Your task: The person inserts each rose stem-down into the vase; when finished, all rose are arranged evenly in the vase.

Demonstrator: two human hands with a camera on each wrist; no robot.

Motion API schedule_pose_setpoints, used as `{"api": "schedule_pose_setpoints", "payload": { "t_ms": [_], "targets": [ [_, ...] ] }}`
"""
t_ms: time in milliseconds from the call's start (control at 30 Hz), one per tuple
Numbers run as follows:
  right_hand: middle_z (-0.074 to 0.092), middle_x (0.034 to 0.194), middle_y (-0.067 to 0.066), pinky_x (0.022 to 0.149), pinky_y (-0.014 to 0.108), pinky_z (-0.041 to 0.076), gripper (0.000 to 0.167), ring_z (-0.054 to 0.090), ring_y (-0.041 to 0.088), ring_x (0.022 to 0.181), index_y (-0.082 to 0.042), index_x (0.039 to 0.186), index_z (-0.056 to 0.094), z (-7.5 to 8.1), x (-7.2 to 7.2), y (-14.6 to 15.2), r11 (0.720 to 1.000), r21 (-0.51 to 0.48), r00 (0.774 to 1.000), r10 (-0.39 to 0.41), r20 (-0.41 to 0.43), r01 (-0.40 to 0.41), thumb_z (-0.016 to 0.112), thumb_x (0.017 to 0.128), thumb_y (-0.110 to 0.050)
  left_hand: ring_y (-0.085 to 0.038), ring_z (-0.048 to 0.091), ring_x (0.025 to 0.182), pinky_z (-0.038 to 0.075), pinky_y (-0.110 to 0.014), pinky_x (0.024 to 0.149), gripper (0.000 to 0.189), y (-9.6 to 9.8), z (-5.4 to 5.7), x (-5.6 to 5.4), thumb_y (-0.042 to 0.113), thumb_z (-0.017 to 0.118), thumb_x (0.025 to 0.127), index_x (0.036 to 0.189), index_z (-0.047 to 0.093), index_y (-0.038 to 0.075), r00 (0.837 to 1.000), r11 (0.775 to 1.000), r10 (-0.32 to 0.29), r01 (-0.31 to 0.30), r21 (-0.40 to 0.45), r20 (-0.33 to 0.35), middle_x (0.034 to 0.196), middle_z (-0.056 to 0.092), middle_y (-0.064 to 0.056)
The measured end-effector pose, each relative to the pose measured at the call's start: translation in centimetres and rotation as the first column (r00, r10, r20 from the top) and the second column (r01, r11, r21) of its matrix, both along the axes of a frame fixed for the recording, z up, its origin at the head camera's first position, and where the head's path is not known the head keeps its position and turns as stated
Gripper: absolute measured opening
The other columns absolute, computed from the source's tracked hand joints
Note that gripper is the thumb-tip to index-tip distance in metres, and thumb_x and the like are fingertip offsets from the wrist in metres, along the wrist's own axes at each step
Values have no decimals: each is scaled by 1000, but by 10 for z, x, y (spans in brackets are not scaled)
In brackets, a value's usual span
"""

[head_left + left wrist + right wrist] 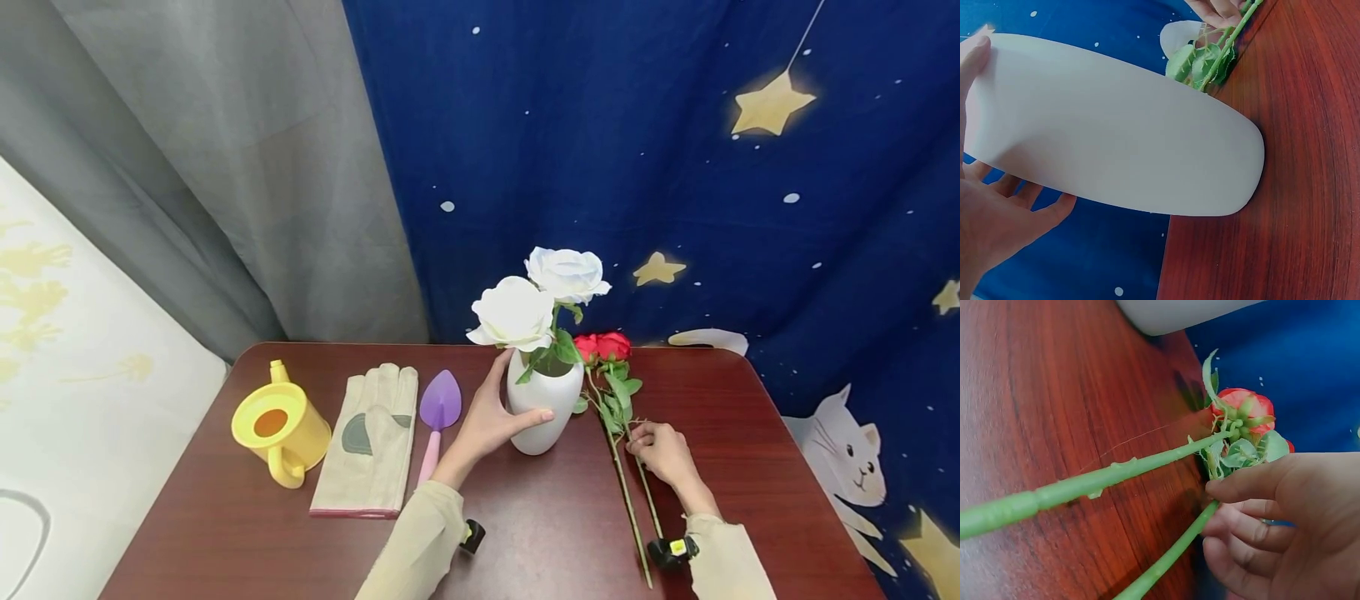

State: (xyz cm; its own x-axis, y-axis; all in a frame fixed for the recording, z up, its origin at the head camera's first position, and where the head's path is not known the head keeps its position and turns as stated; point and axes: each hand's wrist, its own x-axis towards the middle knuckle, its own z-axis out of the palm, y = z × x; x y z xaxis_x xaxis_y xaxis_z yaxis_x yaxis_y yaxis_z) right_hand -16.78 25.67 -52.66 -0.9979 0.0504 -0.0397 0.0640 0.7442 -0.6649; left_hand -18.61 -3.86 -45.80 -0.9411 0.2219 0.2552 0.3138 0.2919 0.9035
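My left hand (pixel 489 425) holds the white vase (pixel 551 408) from its left side, thumb across the front and fingers behind. Its smooth wall (pixel 1129 137) fills much of the left wrist view. Two white roses (pixel 515 315) with green leaves stand in it. Right of the vase, two red roses (pixel 609 345) have their heads at the table's back edge, long green stems pointing toward me. With thumb and fingers, my right hand (pixel 663 454) pinches the right-hand rose stem (pixel 1175 550) just below the leaves. The other rose stem (pixel 1091 484) runs alongside, outside the grip.
On the left of the brown table (pixel 540 533) stand a yellow watering can (pixel 303 425), a folded pair of beige gloves (pixel 375 467) and a purple trowel (pixel 441 400) with a pink handle. A blue star-patterned curtain (pixel 645 167) hangs behind the back edge.
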Motion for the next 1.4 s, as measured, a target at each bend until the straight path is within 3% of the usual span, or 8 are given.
{"api": "schedule_pose_setpoints", "payload": {
  "t_ms": [200,400,767,1000,1067,1200,1300,1400],
  "targets": [
    [65,78,13,54,29,52,15,62,17,63,8,95,63,8,4,5,976,-217,999,-24,34,31,63,84,-2,-12,39,124,33,-47,98,95,1,0,0,40,83,66,143,28,32,1000,1000,-17,17,21,-16,137,42,9],
    [64,93,24,62,30,53,27,61,13,72,15,109,57,16,10,14,904,-427,996,0,87,37,60,88,-3,-14,39,125,33,-50,98,95,0,0,1,39,83,67,144,27,31,1000,999,-25,25,27,-18,138,41,7],
    [67,92,1,66,29,53,33,62,7,78,15,111,53,24,30,30,773,-632,997,-7,78,55,62,89,-8,-15,39,125,33,-48,99,97,2,0,-1,33,84,68,145,25,28,999,999,-41,41,27,0,140,40,5],
    [68,102,2,69,31,53,17,64,10,84,-2,103,63,9,34,43,652,-757,999,26,-36,-44,63,89,-11,-23,38,127,32,-49,100,93,0,28,14,19,82,71,145,26,13,998,998,-55,55,36,24,141,40,-7],
    [67,103,0,69,30,53,15,64,10,86,-4,103,65,12,36,41,578,-812,997,20,-77,-74,62,89,-9,-24,38,127,32,-50,99,92,-1,37,19,18,81,72,145,27,9,998,998,-61,60,36,24,140,40,-9],
    [66,97,-1,71,25,52,16,63,10,85,-4,104,64,29,40,31,331,-929,986,31,-164,-165,50,95,-2,-25,39,126,32,-52,99,92,-1,39,21,16,81,71,145,26,7,998,998,-59,58,35,15,140,40,-10],
    [65,93,5,74,25,51,27,64,14,85,-2,103,63,38,41,25,85,-977,981,4,-196,-196,38,97,6,-21,38,127,31,-50,100,94,-1,25,13,21,82,71,145,26,14,999,998,-50,49,31,7,141,40,-5],
    [64,93,9,76,27,51,33,63,18,87,1,104,62,43,41,23,-57,-974,976,-27,-217,-218,31,98,9,-16,37,127,31,-49,100,95,0,9,5,30,83,69,145,26,23,999,999,-43,43,28,-3,140,40,1]
  ]
}}
